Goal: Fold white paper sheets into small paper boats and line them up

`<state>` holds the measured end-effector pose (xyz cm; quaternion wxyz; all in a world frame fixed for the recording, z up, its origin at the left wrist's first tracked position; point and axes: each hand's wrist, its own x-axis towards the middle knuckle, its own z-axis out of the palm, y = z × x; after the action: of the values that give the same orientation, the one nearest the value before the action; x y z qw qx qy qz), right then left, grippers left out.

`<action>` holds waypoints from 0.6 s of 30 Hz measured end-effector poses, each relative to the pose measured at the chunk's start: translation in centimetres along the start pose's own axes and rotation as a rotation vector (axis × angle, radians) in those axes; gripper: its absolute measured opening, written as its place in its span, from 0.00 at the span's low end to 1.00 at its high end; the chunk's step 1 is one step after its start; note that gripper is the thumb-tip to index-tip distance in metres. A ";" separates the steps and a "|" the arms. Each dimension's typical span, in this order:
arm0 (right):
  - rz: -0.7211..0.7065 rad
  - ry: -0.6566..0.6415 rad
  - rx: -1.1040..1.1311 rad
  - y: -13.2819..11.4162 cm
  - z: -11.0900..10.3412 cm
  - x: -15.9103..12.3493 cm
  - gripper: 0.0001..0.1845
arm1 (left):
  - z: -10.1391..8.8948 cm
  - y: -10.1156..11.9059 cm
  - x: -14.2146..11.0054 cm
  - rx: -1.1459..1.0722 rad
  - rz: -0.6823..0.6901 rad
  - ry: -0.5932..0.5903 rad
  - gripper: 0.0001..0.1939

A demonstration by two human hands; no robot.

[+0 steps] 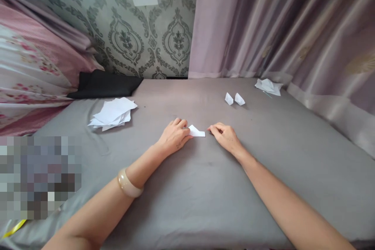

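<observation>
A small folded white paper piece (197, 131) lies on the grey sheet (205, 187) in the middle. My left hand (173, 138) rests on the sheet and pinches the paper's left end with its fingertips. My right hand (225, 136) lies just right of the paper, fingers curled, its fingertips a little apart from the paper's right end. A pale bangle (129, 184) sits on my left wrist.
A loose stack of white paper sheets (113, 114) lies at the left. Two small folded paper shapes (234, 99) stand further back, crumpled paper (268, 86) beyond them. A black cushion (105, 84) lies against the wall; curtains hang at the right.
</observation>
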<state>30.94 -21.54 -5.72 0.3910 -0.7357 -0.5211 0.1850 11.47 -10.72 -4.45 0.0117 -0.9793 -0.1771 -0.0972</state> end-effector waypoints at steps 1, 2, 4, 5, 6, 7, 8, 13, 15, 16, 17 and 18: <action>-0.002 0.006 0.030 0.2 0.0 0.0 0.16 | 0.1 0.0 0.1 0.014 0.034 0.001 0.18; -0.012 0.011 0.044 0.3 0.1 -0.1 0.16 | 0.2 0.0 0.1 0.032 0.063 -0.006 0.18; -0.033 0.024 0.046 0.3 0.2 -0.3 0.16 | 0.5 0.2 0.2 0.078 0.102 -0.021 0.18; -0.037 0.033 0.041 0.2 0.2 -0.3 0.16 | 0.6 0.4 0.3 0.101 0.113 -0.020 0.18; -0.037 0.043 0.039 0.2 0.2 -0.4 0.16 | 0.7 0.5 0.4 0.117 0.120 -0.012 0.18; -0.034 0.054 0.041 0.2 0.3 -0.4 0.17 | 0.8 0.5 0.5 0.122 0.122 -0.002 0.17; -0.028 0.068 0.052 0.1 0.3 -0.3 0.16 | 0.9 0.5 0.7 0.113 0.113 0.013 0.17; 0.050 0.097 0.270 -0.6 0.4 -0.3 0.16 | 0.3 0.8 1.2 -0.337 -0.250 0.256 0.14; 0.107 0.039 0.406 -1.5 0.6 -0.8 0.20 | -0.1 1.6 1.1 -0.742 -0.471 0.332 0.14; 0.117 -0.001 0.470 -2.1 0.7 -1.2 0.22 | -0.3 2.2 1.0 -0.932 -0.523 0.336 0.15; 0.113 -0.045 0.524 -2.7 0.8 -1.7 0.23 | -0.4 2.8 0.9 -1.080 -0.556 0.341 0.16; 0.103 -0.073 0.563 -3.2 0.9 -2.1 0.23 | -0.4 3.5 0.8 -1.186 -0.584 0.361 0.16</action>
<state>27.46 -22.61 -4.10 0.5511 -0.6166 -0.4247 0.3684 13.30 -13.76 -3.85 -0.5239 -0.7009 -0.3459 -0.3385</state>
